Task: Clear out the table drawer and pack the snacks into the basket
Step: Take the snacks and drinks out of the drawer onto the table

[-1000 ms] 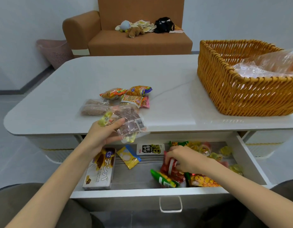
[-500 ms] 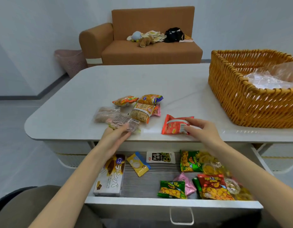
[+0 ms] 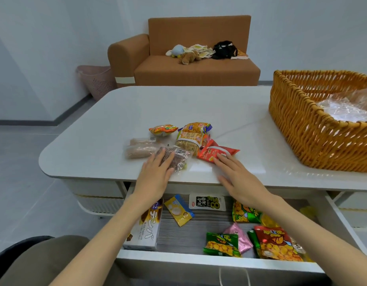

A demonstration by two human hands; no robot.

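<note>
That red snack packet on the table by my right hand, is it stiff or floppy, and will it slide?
Probably floppy and light: the red packet is a thin, creased pouch lying nearly flat. It would likely slide easily when pushed, since the table looks smooth and glossy.

A wide bare stretch of the table (image 3: 178, 106) is lying open behind the snack pile (image 3: 191, 137) and between it and the basket (image 3: 302, 141), whose tall woven wall is blocking the right side. In the drawer (image 3: 199, 260), a bare strip is running between the box (image 3: 145, 230) and the packets (image 3: 221, 244).
</note>
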